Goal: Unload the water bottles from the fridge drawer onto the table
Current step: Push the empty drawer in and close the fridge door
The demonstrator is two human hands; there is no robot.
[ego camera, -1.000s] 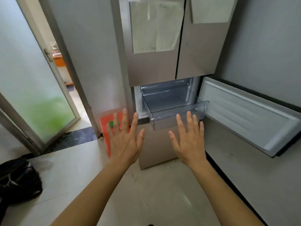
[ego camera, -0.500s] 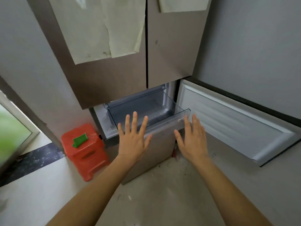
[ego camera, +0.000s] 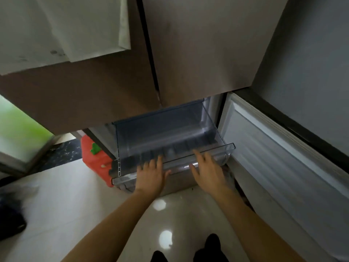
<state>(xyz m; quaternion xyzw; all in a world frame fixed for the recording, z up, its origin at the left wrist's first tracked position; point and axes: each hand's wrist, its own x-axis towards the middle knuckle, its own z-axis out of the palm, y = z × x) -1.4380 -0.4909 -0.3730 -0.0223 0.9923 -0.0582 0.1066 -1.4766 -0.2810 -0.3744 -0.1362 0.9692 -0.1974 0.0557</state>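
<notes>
Reaching both flat, unclenched hands, left hand and right hand, onto front lip of clear plastic fridge drawer. No water bottles visible inside. Tip: push evenly, keep fingers clear.

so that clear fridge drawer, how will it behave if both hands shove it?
The clear drawer looks empty, no bottles showing, so probably light and easy to slide. Thin see-through plastic suggests some flex at the front lip. With the left hand and right hand spread apart on the front, it should go in straight.
</notes>
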